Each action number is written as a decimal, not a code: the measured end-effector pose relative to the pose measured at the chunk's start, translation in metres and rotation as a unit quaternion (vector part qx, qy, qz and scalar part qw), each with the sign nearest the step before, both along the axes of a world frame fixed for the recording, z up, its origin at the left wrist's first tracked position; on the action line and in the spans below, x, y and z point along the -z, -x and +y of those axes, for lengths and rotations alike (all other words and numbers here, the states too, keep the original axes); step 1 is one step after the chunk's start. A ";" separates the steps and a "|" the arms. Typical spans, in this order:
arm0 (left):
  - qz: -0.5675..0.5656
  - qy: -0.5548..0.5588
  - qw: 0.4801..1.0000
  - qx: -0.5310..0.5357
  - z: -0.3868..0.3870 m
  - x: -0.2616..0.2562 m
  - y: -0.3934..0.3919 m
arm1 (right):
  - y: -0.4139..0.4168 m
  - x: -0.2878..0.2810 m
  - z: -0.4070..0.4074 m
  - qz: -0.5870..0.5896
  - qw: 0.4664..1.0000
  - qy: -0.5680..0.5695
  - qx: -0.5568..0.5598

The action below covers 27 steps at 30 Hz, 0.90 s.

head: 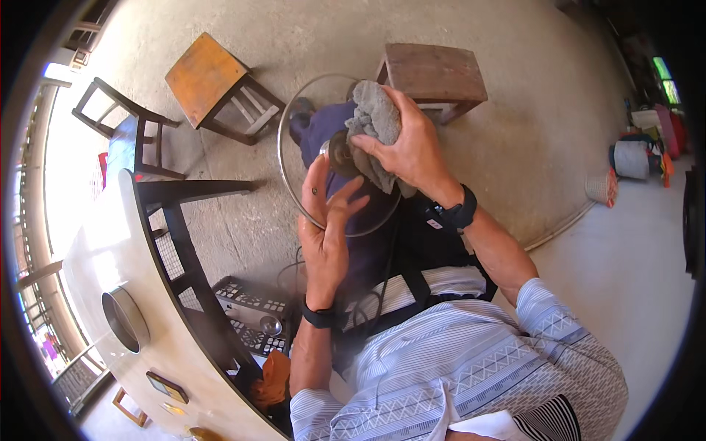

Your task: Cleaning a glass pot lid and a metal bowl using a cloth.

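Observation:
A round glass pot lid (pixel 298 182) with a metal rim and a dark central knob (pixel 341 154) is held up over my lap. My left hand (pixel 328 220) supports it from the near left side, thumb and palm at the rim and fingers spread near the knob. In my right hand (pixel 411 140) a grey terry cloth (pixel 375 118) is bunched, pressed against the lid on the right of the knob. The cloth hides part of the rim and the glass.
At the left stands a pale table (pixel 182 331) bearing a round metal ring or container (pixel 126 321) and a phone (pixel 167 387). Two wooden stools (pixel 207 77) (pixel 436 71) and a chair (pixel 124 138) stand ahead. A perforated rack (pixel 248 308) is under the table's edge.

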<state>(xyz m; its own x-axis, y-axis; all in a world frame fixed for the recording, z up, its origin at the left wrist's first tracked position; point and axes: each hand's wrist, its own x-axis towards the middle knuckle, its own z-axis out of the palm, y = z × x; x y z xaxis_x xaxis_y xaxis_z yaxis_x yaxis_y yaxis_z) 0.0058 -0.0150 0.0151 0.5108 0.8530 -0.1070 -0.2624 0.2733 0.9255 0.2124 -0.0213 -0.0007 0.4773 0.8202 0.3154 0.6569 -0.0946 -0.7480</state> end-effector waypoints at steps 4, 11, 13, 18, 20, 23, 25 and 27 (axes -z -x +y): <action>-0.003 -0.010 1.000 0.008 -0.002 0.002 -0.002 | 0.014 0.000 -0.011 0.059 0.998 -0.004 -0.014; 0.006 -0.037 0.999 0.028 0.000 0.003 -0.002 | 0.007 0.009 0.004 0.014 0.998 -0.053 0.023; 0.014 -0.054 0.998 0.034 -0.004 0.004 -0.003 | -0.002 0.014 0.011 0.012 0.997 -0.063 0.047; 0.013 -0.052 0.998 0.031 -0.006 0.009 -0.001 | -0.007 0.000 0.001 0.202 0.978 -0.043 -0.012; 0.015 -0.056 0.998 0.029 -0.006 0.011 0.000 | 0.003 0.000 -0.007 0.217 0.974 -0.048 -0.043; 0.023 -0.063 0.997 0.035 -0.006 0.010 -0.001 | 0.021 0.008 -0.011 0.107 0.992 -0.066 -0.027; 0.025 -0.051 0.998 0.036 -0.005 0.008 -0.002 | 0.020 0.010 -0.007 0.065 0.995 -0.076 -0.002; 0.020 -0.051 0.998 0.036 -0.004 0.007 -0.002 | 0.014 0.015 0.003 0.016 0.995 -0.096 0.031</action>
